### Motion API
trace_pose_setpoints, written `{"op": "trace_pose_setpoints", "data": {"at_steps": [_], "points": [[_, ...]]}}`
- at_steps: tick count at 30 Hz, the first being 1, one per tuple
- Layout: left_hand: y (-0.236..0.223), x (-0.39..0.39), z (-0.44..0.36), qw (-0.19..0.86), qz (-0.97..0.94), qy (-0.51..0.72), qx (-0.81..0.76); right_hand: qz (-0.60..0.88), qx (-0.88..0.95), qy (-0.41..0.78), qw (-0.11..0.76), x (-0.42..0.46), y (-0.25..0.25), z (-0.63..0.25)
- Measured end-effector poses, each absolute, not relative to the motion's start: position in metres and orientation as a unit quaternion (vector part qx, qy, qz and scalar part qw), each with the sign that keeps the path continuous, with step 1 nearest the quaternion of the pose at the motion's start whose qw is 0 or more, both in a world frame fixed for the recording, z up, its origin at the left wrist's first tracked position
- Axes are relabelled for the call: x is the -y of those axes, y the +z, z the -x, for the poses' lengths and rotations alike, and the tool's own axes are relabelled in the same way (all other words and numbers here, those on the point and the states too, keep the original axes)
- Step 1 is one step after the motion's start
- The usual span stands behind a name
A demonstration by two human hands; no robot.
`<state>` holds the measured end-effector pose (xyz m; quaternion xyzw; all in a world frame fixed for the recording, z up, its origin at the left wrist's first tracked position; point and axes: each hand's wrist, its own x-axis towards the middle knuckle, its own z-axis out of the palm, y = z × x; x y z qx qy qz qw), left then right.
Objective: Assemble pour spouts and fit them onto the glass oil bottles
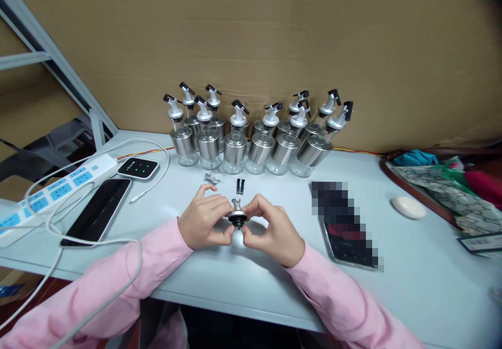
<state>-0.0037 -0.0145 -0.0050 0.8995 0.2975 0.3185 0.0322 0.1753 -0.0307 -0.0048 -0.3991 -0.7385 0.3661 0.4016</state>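
Note:
Between my two hands is a pour spout (237, 215), silver on top with a black ribbed stopper below. My left hand (209, 218) pinches it from the left with thumb and fingers. From the right, my right hand (272, 229) grips its rim and underside the same way. Just beyond the spout lie two small black plastic pieces (240, 186), side by side. A small silver-grey part (212, 177) rests near my left fingertips. Farther back, several glass bottles with steel bands (235, 150) stand in rows, topped with silver spouts and black levers.
On the left are a white power strip (58, 192), a black phone (98, 210), a small device with green lights (138, 169) and a looping white cable (139, 255). To the right lie a partly blurred phone (349, 244), a white oval object (408, 207) and a patterned bag (439, 182).

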Motion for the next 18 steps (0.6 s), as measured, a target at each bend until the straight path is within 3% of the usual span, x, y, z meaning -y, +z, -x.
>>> {"op": "trace_pose_setpoints", "data": {"at_steps": [7, 14, 18], "points": [[-0.0099, 0.0139, 0.0037, 0.08, -0.886, 0.359, -0.282, 0.392, 0.773, 0.298, 0.398, 0.0216, -0.011, -0.1798], [-0.013, 0.0152, 0.0016, 0.111, -0.864, 0.369, -0.324, 0.429, 0.859, 0.177, 0.215, 0.0205, -0.0151, -0.1824], [-0.0118, 0.015, 0.0024, 0.118, -0.857, 0.369, -0.341, 0.445, 0.855, 0.179, 0.198, 0.0203, -0.0133, -0.1828]]}}
